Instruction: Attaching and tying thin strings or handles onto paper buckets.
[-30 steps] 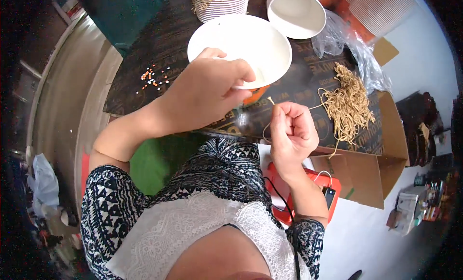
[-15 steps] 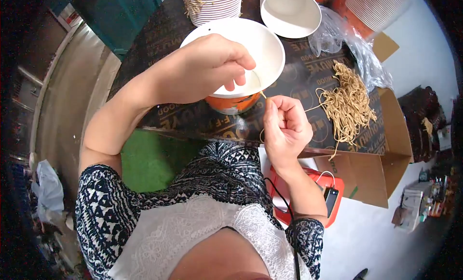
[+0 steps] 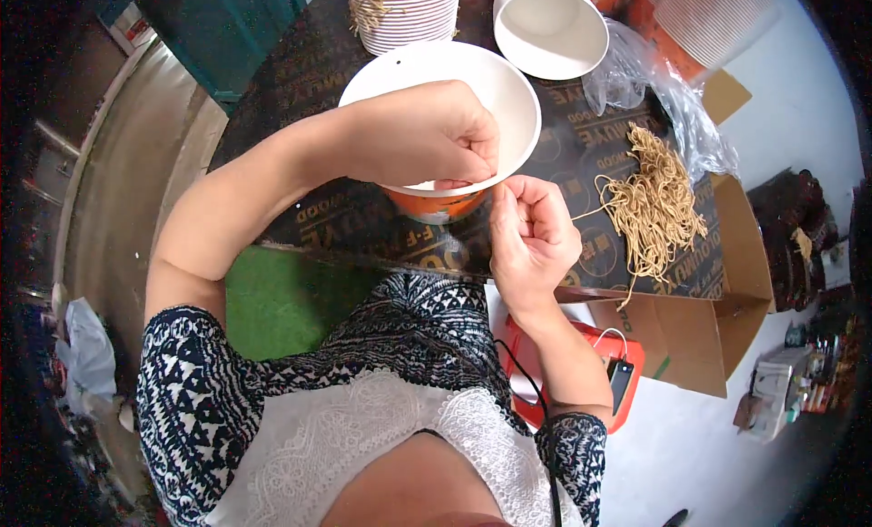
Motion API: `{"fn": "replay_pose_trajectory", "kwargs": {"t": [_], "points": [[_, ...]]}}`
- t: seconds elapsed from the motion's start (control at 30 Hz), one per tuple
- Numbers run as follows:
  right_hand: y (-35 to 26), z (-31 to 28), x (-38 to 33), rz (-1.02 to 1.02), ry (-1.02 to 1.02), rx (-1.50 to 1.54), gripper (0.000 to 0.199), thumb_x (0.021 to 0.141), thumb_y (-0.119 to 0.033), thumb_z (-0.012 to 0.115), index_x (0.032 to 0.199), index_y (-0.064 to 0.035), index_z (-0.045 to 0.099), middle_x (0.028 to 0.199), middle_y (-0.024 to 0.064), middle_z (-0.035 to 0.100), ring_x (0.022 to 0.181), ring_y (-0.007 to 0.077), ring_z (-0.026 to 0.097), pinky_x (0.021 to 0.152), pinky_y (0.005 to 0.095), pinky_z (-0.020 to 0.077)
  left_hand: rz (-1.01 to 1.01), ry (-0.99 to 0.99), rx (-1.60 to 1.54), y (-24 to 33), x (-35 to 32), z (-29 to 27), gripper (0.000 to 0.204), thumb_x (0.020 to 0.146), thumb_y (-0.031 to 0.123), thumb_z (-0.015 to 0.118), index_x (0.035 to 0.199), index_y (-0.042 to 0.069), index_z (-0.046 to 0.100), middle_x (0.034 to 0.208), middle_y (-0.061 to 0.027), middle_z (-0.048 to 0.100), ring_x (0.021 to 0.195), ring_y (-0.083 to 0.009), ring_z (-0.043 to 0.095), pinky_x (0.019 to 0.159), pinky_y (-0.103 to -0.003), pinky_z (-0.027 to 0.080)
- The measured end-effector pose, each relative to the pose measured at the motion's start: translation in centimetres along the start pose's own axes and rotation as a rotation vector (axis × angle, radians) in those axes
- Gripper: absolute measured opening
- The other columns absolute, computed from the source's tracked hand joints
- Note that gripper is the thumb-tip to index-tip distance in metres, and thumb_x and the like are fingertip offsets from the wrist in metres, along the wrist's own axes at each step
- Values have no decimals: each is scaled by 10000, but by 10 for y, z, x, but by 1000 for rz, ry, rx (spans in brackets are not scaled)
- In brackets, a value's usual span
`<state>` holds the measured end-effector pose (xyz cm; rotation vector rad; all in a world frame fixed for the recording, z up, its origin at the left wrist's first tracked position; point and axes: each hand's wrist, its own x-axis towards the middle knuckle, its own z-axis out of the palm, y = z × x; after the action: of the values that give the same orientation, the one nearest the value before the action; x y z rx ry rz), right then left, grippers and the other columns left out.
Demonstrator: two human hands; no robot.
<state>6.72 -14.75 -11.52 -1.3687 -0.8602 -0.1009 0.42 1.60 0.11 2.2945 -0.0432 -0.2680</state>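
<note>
A paper bucket (image 3: 436, 68), white inside with an orange printed outside, stands near the front edge of the dark table. A small dark hole shows in its wall below the far rim. My left hand (image 3: 454, 137) reaches over into it, fingers pinched together by the inner wall at the near right rim. Whatever lies between those fingertips is hidden. Just outside the same stretch of rim, my right hand (image 3: 534, 232) is closed in a pinch on a tan cord (image 3: 589, 215). The cord runs from this hand to a loose heap of cords (image 3: 658, 209) on the right.
Behind the bucket is a stack of nested white buckets (image 3: 409, 19) with cord pieces hanging on it. A white bucket (image 3: 550, 32) lies tipped beside crumpled clear plastic (image 3: 627, 68). An open cardboard box (image 3: 745, 255) adjoins the table's right end. Below sits a red case (image 3: 629, 382) holding a phone.
My left hand has lowered further into the bucket, its fingers closing near the rim. My right hand has shifted slightly left, up against the rim.
</note>
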Motion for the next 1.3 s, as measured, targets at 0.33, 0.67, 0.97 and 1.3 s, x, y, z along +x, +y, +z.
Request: {"fn": "replay_pose_trajectory", "kwargs": {"t": [0.33,0.67,0.97,1.3], "points": [[-11,-11,-4,25,-188,-81,44,882,-9,636,898,31,631,704,90,592,576,115,527,544,259,440,76,314,-198,-3,-22,11,173,865,117,647,746,21,565,819,-16,616,766,-57,548,678,-201,439],[-21,-22,6,175,-301,-11,66,905,-38,624,873,20,629,673,19,559,608,58,480,540,233,390,60,220,-441,11,-12,11,93,852,74,671,840,-13,644,852,-47,672,722,-66,594,659,-194,475],[-65,-36,44,124,-271,73,114,928,-67,612,852,13,643,700,-38,559,641,26,454,562,204,386,163,229,-319,9,-8,16,111,832,39,689,920,-16,649,829,-28,662,748,-71,615,689,-207,503],[-53,-58,79,-104,-471,-121,113,785,26,605,891,1,636,775,51,522,673,129,481,601,249,392,127,166,-524,4,-3,5,140,862,103,678,883,-26,630,734,-20,617,620,-59,533,568,-197,428]]}}
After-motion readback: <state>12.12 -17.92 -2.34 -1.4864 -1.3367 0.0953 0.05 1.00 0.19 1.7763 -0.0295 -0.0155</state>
